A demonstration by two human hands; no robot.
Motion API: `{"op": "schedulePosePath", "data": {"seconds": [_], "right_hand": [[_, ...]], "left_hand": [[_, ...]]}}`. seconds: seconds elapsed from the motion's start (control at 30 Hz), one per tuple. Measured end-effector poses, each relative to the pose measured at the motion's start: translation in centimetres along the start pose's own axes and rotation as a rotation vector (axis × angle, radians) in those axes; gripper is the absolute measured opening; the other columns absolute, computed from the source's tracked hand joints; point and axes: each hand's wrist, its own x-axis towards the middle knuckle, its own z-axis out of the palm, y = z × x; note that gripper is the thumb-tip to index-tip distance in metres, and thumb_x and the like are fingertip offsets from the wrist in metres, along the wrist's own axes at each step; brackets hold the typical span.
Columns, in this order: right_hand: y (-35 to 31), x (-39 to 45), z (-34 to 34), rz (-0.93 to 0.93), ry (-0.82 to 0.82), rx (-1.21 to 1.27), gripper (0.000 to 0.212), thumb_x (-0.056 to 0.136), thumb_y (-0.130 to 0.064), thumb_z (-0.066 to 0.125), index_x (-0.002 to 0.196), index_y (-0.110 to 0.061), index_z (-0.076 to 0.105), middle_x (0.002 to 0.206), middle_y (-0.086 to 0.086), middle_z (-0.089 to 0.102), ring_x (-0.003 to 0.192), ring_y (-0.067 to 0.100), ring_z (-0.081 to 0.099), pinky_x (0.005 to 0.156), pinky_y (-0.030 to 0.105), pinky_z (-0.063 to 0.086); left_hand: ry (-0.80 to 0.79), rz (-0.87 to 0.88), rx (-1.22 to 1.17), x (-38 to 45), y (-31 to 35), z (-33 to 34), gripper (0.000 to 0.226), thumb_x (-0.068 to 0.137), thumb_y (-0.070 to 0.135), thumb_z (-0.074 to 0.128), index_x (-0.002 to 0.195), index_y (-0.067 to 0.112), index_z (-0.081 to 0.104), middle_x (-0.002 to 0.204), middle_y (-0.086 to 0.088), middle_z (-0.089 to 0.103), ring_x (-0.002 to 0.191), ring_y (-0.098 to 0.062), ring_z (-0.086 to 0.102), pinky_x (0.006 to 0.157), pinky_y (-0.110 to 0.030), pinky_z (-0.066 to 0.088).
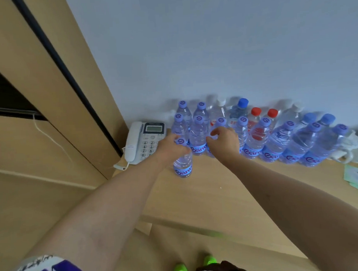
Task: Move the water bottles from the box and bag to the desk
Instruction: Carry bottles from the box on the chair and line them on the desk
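Purple-capped bottle [182, 163] in left fingers [179, 148]

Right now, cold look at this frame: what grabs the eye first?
The crowd of water bottles lined against the wall at the back of the desk, mostly purple-capped, two red. In front, the left hand grips one bottle near its neck; the right hand reaches into the row. A white phone sits at the left end.

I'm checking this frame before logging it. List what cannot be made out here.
- Box and bag: outside the head view.
- Left hand grip: the fingers curl behind the front bottle.
- Bottle under the right hand: mostly covered by it; contact unclear.
- White object at the right edge: cut off, unidentifiable.
- Phone display: too small to read.
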Motion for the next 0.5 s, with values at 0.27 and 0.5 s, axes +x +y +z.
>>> {"op": "schedulePosePath", "data": {"seconds": [0.27, 0.5], "right_hand": [[-2.0, 2.0, 0.7, -0.093, -0.078, -0.016, 0.024, 0.085, -0.029, 0.062, 0.105, -0.018, 0.070, 0.113, 0.009, 0.065, 0.105, 0.028, 0.059, 0.092, 0.040, 0.048], [-1.7, 1.8, 0.6, -0.077, -0.079, -0.048, 0.024, 0.084, -0.031, 0.064, 0.104, -0.020, 0.069, 0.102, 0.007, 0.066, 0.097, 0.025, 0.061, 0.078, 0.031, 0.045]], "left_hand": [[0.141, 0.036, 0.117, 1.2, 0.4, -0.8, 0.019, 0.070, 0.021, 0.079, 0.067, 0.021, 0.060, 0.066, 0.009, 0.061, 0.061, -0.005, 0.053, 0.049, -0.014, 0.036], [0.126, 0.058, 0.157, 2.4, 0.1, -1.6, 0.017, 0.071, 0.025, 0.077, 0.082, 0.014, 0.069, 0.081, -0.002, 0.071, 0.078, -0.018, 0.064, 0.064, -0.025, 0.048]]}}
